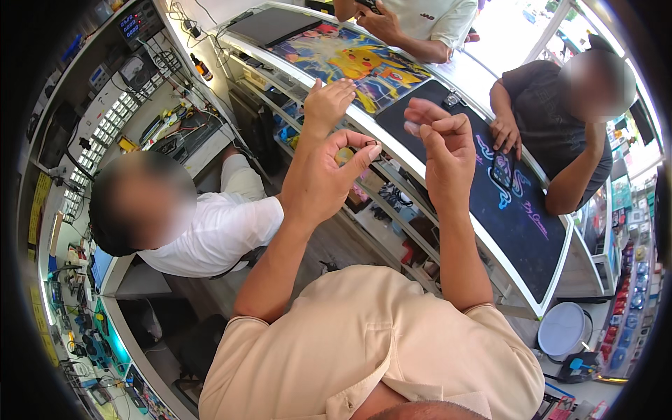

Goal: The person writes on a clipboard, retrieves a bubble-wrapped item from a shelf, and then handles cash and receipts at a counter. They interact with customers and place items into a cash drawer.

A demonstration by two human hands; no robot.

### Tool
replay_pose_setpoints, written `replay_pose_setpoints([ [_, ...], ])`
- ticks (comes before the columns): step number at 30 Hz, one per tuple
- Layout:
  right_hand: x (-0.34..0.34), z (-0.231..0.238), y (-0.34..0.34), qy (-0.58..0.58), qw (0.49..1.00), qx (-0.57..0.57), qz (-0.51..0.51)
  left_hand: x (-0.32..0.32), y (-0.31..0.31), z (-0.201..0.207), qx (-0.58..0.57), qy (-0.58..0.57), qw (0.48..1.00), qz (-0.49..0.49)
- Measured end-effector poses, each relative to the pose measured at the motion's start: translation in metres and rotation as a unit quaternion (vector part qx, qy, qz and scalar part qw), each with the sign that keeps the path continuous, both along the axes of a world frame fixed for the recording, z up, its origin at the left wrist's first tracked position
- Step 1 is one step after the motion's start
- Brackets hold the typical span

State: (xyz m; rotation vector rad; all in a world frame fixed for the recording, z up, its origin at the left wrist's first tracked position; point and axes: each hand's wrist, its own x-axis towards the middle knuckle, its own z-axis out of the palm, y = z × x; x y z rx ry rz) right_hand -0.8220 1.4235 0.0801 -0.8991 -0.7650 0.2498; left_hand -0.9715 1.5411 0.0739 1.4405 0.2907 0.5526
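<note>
Both of my hands are raised in front of my chest, near the edge of the long counter. My left hand is closed in a pinch, thumb and forefinger curled into a ring. A tiny dark piece shows at its fingertips, too small to name. My right hand is a short way to the right, with thumb and forefinger pinched together and its other fingers blurred. A pale spot by those fingertips is unclear, and I cannot make out what they hold. The hands are apart from each other.
The white-edged counter carries a colourful cartoon mat, a dark mat, a wristwatch and a phone under a person's hand. Another person stands across it. A person in white sits close at left, hand on the counter.
</note>
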Motion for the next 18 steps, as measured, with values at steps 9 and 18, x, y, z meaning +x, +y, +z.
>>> replay_pose_setpoints([
  [9, 0.013, -0.011, -0.004, -0.012, 0.984, -0.149, 0.102, 0.019, 0.007, -0.006, 0.162, -0.010, 0.984, 0.068],
  [18, 0.003, -0.006, 0.015, -0.049, 0.968, -0.232, 0.079, 0.021, 0.027, -0.012, 0.353, -0.096, 0.919, 0.146],
])
